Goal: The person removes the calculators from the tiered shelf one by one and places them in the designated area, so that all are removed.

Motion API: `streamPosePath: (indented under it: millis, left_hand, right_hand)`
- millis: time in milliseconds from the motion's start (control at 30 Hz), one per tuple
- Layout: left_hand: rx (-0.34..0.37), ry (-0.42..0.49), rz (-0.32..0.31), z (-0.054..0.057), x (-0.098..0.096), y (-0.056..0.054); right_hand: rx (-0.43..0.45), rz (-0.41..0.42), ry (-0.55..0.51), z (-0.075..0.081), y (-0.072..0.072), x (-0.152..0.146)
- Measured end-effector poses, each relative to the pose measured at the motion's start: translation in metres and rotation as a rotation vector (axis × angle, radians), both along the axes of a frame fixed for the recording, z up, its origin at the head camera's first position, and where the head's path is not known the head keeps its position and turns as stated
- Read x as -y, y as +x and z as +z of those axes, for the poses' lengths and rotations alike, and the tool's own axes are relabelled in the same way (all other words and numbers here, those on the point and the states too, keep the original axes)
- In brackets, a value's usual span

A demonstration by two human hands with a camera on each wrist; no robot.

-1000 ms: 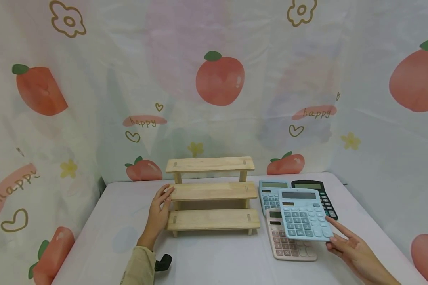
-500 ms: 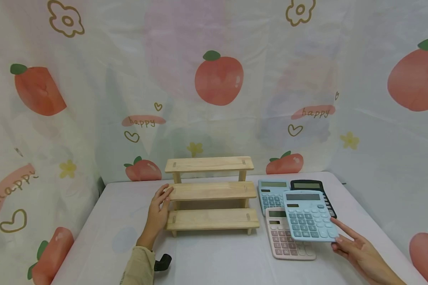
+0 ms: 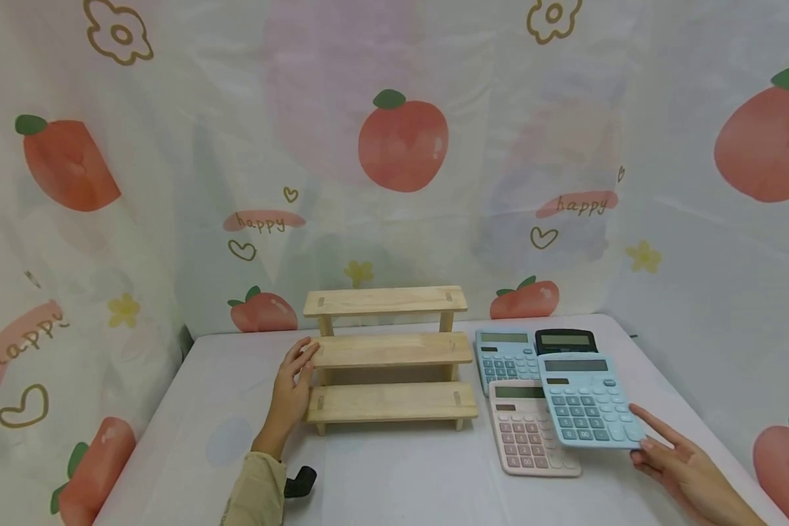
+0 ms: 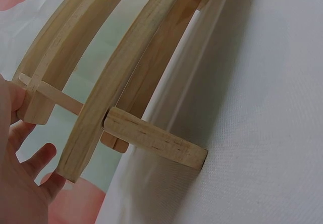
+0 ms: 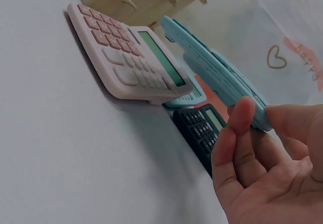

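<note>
My right hand [image 3: 680, 460] pinches a light blue calculator [image 3: 592, 405] by its lower right edge, thumb on one face and fingers on the other. In the right wrist view this calculator [image 5: 217, 70] is seen edge-on, tilted and raised over the table. Below it lie a pink calculator [image 3: 532, 431], a second blue calculator [image 3: 502, 354] and a black calculator [image 3: 565, 340], partly covered in the head view. My left hand [image 3: 294, 387] grips the left end of a three-step wooden display rack [image 3: 394, 351]. In the left wrist view its fingers [image 4: 38, 161] lie against the board ends.
A small black curved object [image 3: 300, 483] lies by the left sleeve [image 3: 259, 489]. The white table [image 3: 401, 482] meets a fruit-print cloth backdrop [image 3: 401, 234] at the back and both sides.
My right hand has carried the held blue calculator rightward, uncovering more of the pink one and covering more of the black one. My left hand stays at the rack.
</note>
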State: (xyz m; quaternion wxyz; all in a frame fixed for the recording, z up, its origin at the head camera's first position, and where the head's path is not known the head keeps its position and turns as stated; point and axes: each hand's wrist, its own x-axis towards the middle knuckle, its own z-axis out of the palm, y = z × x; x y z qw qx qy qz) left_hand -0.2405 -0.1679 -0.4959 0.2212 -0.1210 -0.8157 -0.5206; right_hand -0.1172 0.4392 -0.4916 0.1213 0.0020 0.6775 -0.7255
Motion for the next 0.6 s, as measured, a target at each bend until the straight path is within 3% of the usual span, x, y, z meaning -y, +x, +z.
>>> streamPosePath:
  millis: [233,400,600]
  left_hand:
    - [-0.016,0.008,0.011,0.001,-0.002,0.000]
    - [-0.012,0.019,0.023,0.006,-0.007,0.003]
    - [-0.031,-0.007,0.015,-0.001,-0.001,-0.002]
  right_hand:
    - [0.024,-0.012,0.006,-0.002,0.003,-0.013]
    - [0.101,-0.096,0.117,-0.003,0.004,-0.019]
    - [0.206,-0.111,0.230,-0.009,0.002,-0.033]
